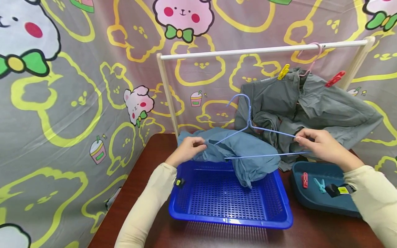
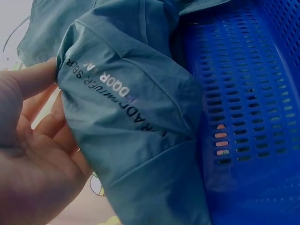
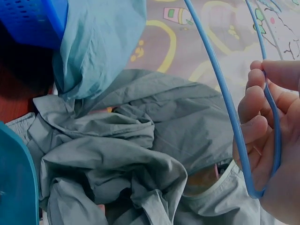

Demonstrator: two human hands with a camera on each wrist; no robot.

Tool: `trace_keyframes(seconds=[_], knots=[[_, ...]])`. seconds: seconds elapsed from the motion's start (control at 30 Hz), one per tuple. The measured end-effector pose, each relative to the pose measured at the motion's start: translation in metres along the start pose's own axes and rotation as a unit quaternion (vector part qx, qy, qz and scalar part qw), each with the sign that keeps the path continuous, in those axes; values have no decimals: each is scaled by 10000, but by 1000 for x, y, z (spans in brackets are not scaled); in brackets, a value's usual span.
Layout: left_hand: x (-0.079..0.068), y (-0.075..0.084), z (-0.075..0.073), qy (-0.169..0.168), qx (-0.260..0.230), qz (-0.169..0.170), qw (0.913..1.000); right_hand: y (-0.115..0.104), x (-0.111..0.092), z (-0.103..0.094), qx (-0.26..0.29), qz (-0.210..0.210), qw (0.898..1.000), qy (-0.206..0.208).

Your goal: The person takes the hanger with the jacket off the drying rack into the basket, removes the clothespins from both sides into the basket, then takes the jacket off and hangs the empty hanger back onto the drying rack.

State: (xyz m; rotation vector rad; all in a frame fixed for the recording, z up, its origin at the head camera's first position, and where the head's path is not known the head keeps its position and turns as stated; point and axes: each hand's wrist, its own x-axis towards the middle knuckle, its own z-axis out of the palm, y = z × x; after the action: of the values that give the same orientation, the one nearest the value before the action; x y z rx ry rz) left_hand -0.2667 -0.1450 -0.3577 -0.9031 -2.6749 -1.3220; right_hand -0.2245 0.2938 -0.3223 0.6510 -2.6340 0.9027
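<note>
Hanger [image 1: 249, 118], thin and blue, is pinched at one end between the thumb and fingers of the right hand [image 1: 321, 146], its hook pointing up in front of the rack's white rail [image 1: 235, 52]. From my remote seat I see its other end go out of sight in the folds of a blue-grey garment [image 1: 255, 144], whose edge the left hand [image 1: 188, 150] grips between thumb and fingers. That cloth droops over the far side of a blue basket [image 1: 227, 221], and the left wrist view shows me printed lettering on it. Behind the right hand I make out a grey garment [image 1: 332, 103] on a pink hanger [image 1: 319, 55], with a yellow clip [image 1: 283, 71] and a red clip [image 1: 335, 79] at its top. Right of the basket, a dark teal tray [image 1: 322, 203] holds a red peg [image 1: 305, 180] and a light-blue peg [image 1: 321, 185]; basket and tray sit on a reddish-brown table [image 1: 139, 179].
</note>
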Motion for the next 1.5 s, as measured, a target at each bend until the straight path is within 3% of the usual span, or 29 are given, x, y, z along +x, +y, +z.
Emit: trace_keyframes(seconds=[0.17,0.37,0.57,0.77,0.9,1.07,1.2,1.37,1.5], knots=[[-3,-2,-3,-93,-22,-129,9999,3,-2,-3,103,76,9999,38],[-7,-5,-6,-337,-140,-55,9993,7,-9,-9,15,247,9997,39],[-10,-9,-7,-358,-85,17,9993,10,-15,-20,-210,529,9983,119],[-13,-14,-9,-324,-39,-118,9994,12,-20,-32,-353,694,9966,271],[-14,-17,-9,-471,115,-157,9987,16,-24,-41,-339,895,9946,408],[-12,-17,-8,-1013,368,177,9940,20,-26,-45,-378,1156,9913,506],[-9,-12,-3,-1615,567,443,9842,18,-23,-42,-440,1122,9915,494],[-2,3,11,-2569,762,487,9622,15,-18,-39,-393,1046,9929,402],[5,15,27,-3048,1183,547,9434,11,-13,-34,-348,985,9938,370]])
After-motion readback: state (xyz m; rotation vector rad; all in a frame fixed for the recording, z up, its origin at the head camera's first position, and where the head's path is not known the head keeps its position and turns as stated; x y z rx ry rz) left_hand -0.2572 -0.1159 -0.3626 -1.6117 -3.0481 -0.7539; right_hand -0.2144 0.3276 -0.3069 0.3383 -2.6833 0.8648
